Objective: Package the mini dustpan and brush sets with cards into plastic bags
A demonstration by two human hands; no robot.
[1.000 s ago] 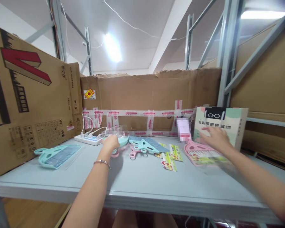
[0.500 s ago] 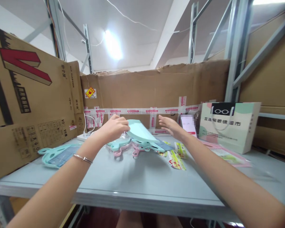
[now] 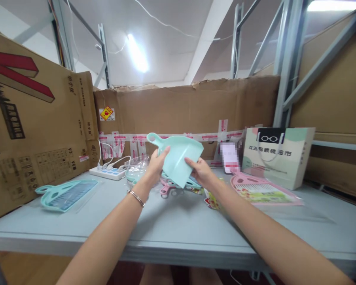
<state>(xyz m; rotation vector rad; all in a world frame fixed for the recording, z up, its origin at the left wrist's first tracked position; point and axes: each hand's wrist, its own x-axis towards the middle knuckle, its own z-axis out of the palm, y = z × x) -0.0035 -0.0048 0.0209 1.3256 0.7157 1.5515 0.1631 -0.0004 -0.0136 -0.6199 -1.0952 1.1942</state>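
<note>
Both hands hold up a mint-green plastic dustpan (image 3: 179, 156) above the grey table (image 3: 172, 229), its handle pointing up and left. My left hand (image 3: 158, 164), with a bracelet on the wrist, grips the dustpan's left edge below the handle. My right hand (image 3: 199, 171) pinches its lower right edge. Under the dustpan lies a heap of mint and pink small brushes and dustpans (image 3: 169, 185), partly hidden by my hands.
A mint dustpan set in a clear bag (image 3: 65, 194) lies at left. A pink set in a bag (image 3: 262, 190) lies at right before a paper bag (image 3: 277, 155). A white power strip (image 3: 107, 172) and printed cards (image 3: 211, 200) are on the table. Cardboard walls surround it.
The left hand lifted the mint dustpan from the heap and tilted it upright. The right hand came over from the pink set at right and took hold of the dustpan's lower edge.
</note>
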